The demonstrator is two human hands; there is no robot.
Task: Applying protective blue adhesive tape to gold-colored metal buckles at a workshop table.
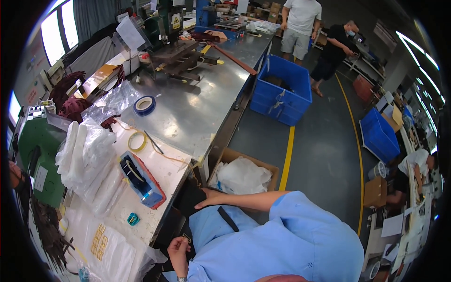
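Observation:
My left hand (178, 256) is low in the view, beside the table's near edge. Its fingers pinch a small metal buckle (187, 238), shaped like a little frame. Farther right, my right hand (209, 198) rests at my lap against something dark, fingers stretched out and holding nothing visible. On the white tabletop left of my left hand, rows of gold-coloured metal pieces (98, 242) lie on clear plastic bags (117, 256). A small teal roll (133, 219) sits nearby, and a blue and red tape dispenser (142, 181) stands beyond it.
Folded plastic bags (87, 160), a yellow tape roll (137, 141) and a blue tape roll (144, 105) lie farther up the table. A cardboard box (268, 165) holding white plastic stands beside the table. Beyond are a blue bin (286, 101) and several people.

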